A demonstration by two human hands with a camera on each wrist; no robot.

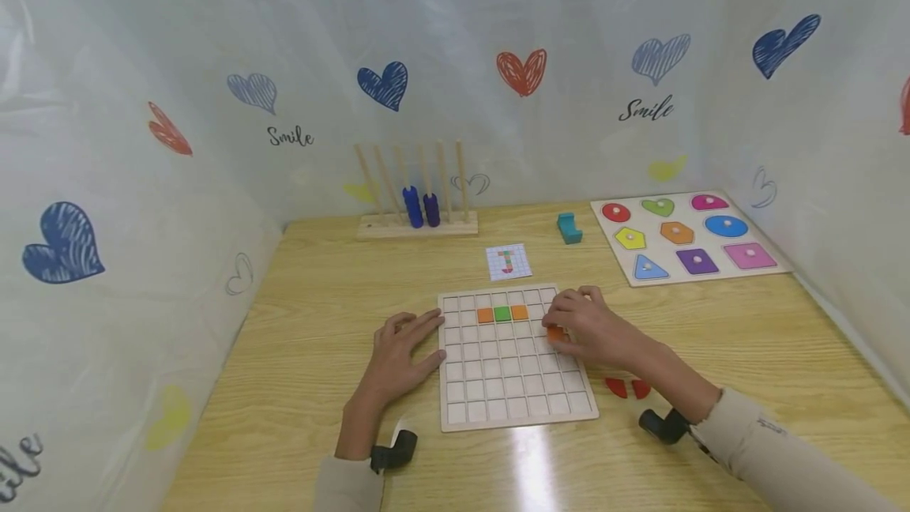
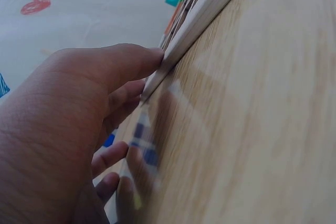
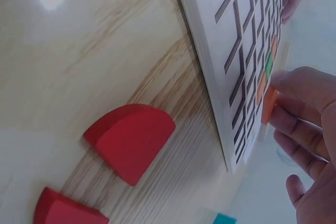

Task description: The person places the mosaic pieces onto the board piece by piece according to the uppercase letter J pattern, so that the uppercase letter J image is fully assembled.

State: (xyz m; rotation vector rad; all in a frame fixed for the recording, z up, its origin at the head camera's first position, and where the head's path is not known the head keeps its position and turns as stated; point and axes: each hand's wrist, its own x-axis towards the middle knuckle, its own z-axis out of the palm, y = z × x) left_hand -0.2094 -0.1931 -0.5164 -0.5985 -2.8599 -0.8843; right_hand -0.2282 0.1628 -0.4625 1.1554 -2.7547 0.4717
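Right hand [image 1: 592, 327] pinches an orange tile [image 1: 556, 333]; if left hand's [image 1: 398, 360] extended fingers slip, the board's [image 1: 510, 370] left edge may shift.

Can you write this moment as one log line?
left hand: touches board | right hand: pinches orange tile | tile row on board: orange, green, orange | red pieces: beside board

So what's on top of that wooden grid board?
On the grid board, an orange tile, a green tile and a second orange tile sit in a row. The right hand pinches another orange tile at the board's right side; whatever lies beneath them is hidden.
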